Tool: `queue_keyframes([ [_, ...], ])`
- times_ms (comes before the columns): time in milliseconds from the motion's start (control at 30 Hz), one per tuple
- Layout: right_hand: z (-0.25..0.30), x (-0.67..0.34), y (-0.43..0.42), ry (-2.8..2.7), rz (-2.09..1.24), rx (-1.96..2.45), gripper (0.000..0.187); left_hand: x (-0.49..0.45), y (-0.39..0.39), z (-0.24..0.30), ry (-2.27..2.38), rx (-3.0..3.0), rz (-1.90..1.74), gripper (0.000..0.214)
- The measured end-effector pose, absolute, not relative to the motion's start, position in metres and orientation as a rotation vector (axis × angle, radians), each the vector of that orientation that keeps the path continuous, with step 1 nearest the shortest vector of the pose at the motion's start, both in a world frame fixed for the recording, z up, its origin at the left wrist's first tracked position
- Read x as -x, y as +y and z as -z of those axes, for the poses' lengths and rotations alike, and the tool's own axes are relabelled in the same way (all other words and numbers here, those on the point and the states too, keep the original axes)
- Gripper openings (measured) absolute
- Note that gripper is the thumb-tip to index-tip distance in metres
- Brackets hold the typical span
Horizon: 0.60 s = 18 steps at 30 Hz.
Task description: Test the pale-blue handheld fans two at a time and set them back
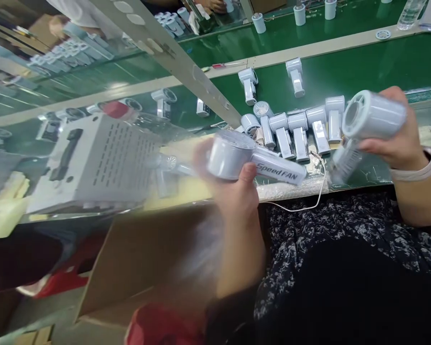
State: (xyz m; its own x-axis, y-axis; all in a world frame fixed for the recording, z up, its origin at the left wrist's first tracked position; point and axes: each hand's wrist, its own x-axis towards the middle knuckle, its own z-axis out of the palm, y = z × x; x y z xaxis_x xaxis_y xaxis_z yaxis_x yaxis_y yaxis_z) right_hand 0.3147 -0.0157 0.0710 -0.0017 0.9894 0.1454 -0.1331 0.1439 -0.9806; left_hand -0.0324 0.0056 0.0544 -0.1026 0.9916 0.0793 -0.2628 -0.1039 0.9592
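My left hand (233,187) is wrapped around the head of a light grey handheld fan (230,154). Its handle points right and reads "SpeedFAN". Some of that hand's fingers are smeared by motion. On the right, my right hand (395,129) grips a second handheld fan (375,115) by its round head, the open end facing left and the blurred handle hanging down. Between and behind the two hands, several more fans (300,136) lean in a row at the bench edge, with a white cable (321,187) in front of them.
A grey metal box with vents (104,163) stands at the left. Below the bench is an open cardboard box (129,263). A slanted metal post (187,62) crosses the view. Two fans (295,76) lie on the green belt (345,62). Other people's hands (215,5) show at the back.
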Motion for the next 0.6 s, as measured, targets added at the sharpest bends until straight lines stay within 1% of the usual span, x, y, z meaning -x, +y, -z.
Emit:
queue_keyframes([
  [67,-0.073,-0.311,-0.018,-1.256,-1.099,0.957,0.071,0.019,0.013,-0.045,0.989,-1.109,-1.644,0.072],
  [100,-0.073,-0.315,-0.019,-1.325,-1.072,0.967,0.072,0.013,0.014,-0.039,0.966,-1.145,-1.722,0.072],
  [133,-0.072,-0.325,-0.018,-1.426,-0.959,1.021,0.071,0.010,0.014,-0.034,0.944,-1.157,-1.760,0.071],
  [200,-0.064,-0.362,-0.014,-1.637,-0.553,1.304,0.070,0.008,0.012,-0.025,0.909,-1.089,-1.698,0.069],
  [233,-0.057,-0.387,-0.011,-1.700,-0.361,1.520,0.068,0.008,0.011,-0.021,0.892,-1.025,-1.615,0.067],
  [267,-0.049,-0.414,-0.009,-1.733,-0.258,1.742,0.063,0.009,0.011,-0.019,0.876,-0.952,-1.530,0.067],
  [333,-0.035,-0.461,-0.010,-1.721,-0.146,2.169,0.046,0.008,0.011,-0.017,0.835,-0.820,-1.433,0.071],
  [367,-0.031,-0.476,-0.013,-1.689,-0.033,2.305,0.044,0.005,0.011,-0.017,0.802,-0.769,-1.411,0.073],
  [433,-0.028,-0.476,-0.021,-1.681,0.238,2.293,0.056,-0.007,0.012,-0.019,0.711,-0.696,-1.377,0.080],
  [467,-0.028,-0.459,-0.026,-1.669,0.261,2.233,0.062,-0.017,0.011,-0.019,0.665,-0.672,-1.357,0.085],
  [500,-0.029,-0.433,-0.031,-1.630,0.189,2.144,0.063,-0.028,0.010,-0.020,0.631,-0.655,-1.342,0.090],
  [533,-0.028,-0.400,-0.034,-1.631,-0.094,2.024,0.059,-0.041,0.008,-0.019,0.611,-0.647,-1.335,0.093],
  [567,-0.027,-0.364,-0.037,-1.634,-0.509,1.845,0.057,-0.054,0.006,-0.019,0.602,-0.649,-1.334,0.092],
  [600,-0.024,-0.328,-0.039,-1.684,-1.039,1.554,0.061,-0.066,0.002,-0.017,0.603,-0.659,-1.344,0.087],
])
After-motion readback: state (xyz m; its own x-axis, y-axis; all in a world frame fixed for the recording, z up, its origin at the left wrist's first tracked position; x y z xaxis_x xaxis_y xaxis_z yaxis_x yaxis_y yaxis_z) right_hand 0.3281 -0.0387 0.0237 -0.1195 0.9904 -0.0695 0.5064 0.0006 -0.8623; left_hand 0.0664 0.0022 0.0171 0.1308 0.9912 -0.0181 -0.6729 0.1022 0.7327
